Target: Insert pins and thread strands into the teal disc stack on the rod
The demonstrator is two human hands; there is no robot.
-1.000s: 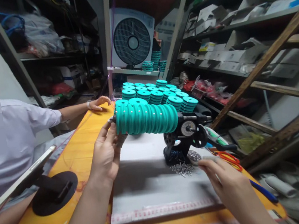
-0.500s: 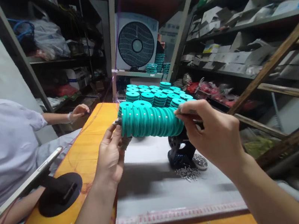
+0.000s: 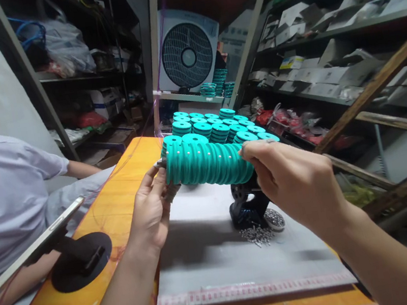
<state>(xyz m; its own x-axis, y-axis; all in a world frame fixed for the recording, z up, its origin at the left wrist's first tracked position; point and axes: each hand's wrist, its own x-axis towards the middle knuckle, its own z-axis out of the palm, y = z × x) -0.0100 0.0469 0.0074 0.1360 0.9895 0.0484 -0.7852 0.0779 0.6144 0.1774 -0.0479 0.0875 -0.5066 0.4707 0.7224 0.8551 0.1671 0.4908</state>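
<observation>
A row of teal ring-shaped spools [image 3: 205, 165], packed side by side, lies crosswise above the work board, with small pale pinheads dotted along its top. My left hand [image 3: 152, 207] is closed around its left end, where a short dark rod tip sticks out by the thumb. Over at the right end, my right hand [image 3: 293, 169] is closed in a pinch against the last spools; whatever sits between its fingertips is hidden. Beneath the row stands a black stand or machine part [image 3: 244, 213]. Silver metal bits [image 3: 257, 235] are scattered beside a small dish of them [image 3: 275, 219].
Behind the row are stacks of teal spools [image 3: 203, 129]. The grey-white board [image 3: 214, 269] has a ruler strip [image 3: 256, 290] along its front. At left, a phone or tablet [image 3: 37, 251] on a round black base adjoins a seated person [image 3: 4, 189]. A fan [image 3: 188, 57] and loaded shelves stand behind.
My right hand has rolled over, showing more of its back, with its fingertips still at the row's right end. The other person's hand at left has dropped out of sight. The view shifts slightly.
</observation>
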